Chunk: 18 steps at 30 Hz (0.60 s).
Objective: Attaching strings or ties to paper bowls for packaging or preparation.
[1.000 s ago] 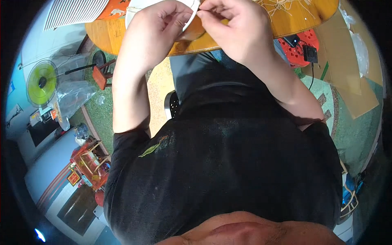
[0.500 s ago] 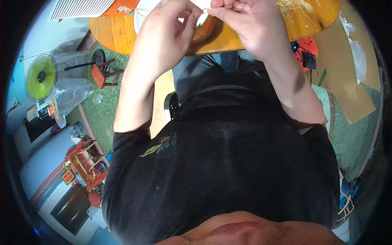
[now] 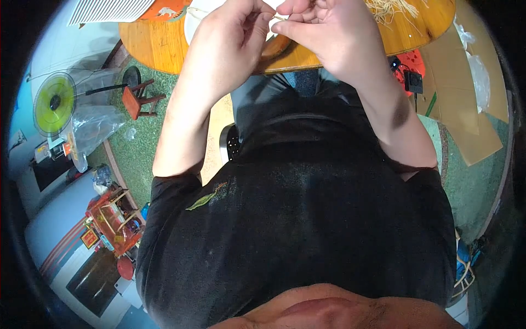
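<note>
My left hand (image 3: 230,41) and my right hand (image 3: 337,38) meet above the near edge of a wooden table (image 3: 164,49). Between their pinched fingertips is a short, thin, pale strand (image 3: 279,18), mostly covered by the fingers. Beneath the hands lies a white plate (image 3: 192,26), and a brown rounded edge (image 3: 276,48) shows below them. A pale stalk-like piece (image 3: 196,12) rests at the plate's left side. To the right of my right hand, a loose heap of thin pale strands (image 3: 395,10) lies on the tabletop.
A white ribbed object (image 3: 107,12) and an orange printed item (image 3: 164,12) sit at the table's left. A green fan (image 3: 55,103) and a small red stool (image 3: 136,100) stand left on the floor. Flattened cardboard (image 3: 466,120) and a red thing with cables (image 3: 411,63) are at right.
Both hands have shifted slightly, with the fingertips drawn closer together over the strand. The right hand has moved a little left.
</note>
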Tool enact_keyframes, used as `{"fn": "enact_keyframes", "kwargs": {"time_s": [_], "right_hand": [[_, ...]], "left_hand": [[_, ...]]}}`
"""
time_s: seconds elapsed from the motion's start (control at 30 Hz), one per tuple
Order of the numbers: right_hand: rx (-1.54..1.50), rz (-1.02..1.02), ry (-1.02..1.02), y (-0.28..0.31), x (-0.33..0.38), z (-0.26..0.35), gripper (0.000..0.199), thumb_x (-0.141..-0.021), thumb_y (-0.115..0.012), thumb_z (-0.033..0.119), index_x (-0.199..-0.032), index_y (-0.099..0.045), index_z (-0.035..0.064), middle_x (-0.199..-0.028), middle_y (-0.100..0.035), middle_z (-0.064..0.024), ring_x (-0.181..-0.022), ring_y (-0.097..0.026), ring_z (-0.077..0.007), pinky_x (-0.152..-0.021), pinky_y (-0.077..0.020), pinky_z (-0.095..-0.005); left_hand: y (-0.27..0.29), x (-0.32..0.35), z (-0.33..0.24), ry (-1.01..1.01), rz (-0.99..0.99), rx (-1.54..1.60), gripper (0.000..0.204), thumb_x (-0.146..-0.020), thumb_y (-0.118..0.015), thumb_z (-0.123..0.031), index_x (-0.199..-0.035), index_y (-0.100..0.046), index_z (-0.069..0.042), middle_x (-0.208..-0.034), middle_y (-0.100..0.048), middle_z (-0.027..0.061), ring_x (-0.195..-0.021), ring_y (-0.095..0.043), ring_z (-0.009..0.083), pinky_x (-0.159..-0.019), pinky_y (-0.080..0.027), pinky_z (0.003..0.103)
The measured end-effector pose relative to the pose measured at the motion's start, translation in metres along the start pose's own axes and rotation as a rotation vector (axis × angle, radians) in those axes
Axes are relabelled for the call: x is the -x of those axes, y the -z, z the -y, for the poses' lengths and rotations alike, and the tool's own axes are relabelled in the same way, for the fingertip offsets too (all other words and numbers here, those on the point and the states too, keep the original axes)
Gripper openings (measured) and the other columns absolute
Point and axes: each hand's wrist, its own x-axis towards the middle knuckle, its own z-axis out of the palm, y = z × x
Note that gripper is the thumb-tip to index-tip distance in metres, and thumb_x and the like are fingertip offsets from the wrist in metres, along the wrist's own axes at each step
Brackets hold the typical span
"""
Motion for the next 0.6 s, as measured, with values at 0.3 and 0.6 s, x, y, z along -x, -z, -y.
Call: {"fn": "enact_keyframes", "kwargs": {"time_s": [0.3, 0.6], "right_hand": [[0.407, -0.141, 0.161, -0.002, 0.001, 0.003, 0.024, -0.087, -0.071, -0.004, -0.081, -0.049, 0.0013, -0.073, -0.059, -0.0083, -0.069, -0.060, -0.0133, -0.061, -0.0495, -0.0309], [0.221, -0.225, -0.068, -0.008, -0.003, 0.006, 0.025, -0.091, -0.063, -0.009, -0.087, -0.042, 0.0035, -0.078, -0.054, -0.0062, -0.073, -0.059, -0.0138, -0.065, -0.0503, -0.0301]], "left_hand": [[-0.009, 0.003, 0.005, -0.076, -0.085, -0.011, 0.012, -0.096, -0.064, 0.003, -0.105, -0.057, 0.001, -0.080, -0.060, 0.0119, -0.070, -0.058, 0.0181, -0.063, -0.047, 0.030], [-0.003, 0.002, 0.007, -0.140, -0.005, -0.088, 0.021, -0.092, -0.069, 0.003, -0.110, -0.060, -0.002, -0.078, -0.060, 0.0100, -0.064, -0.058, 0.0192, -0.060, -0.048, 0.031]]}}
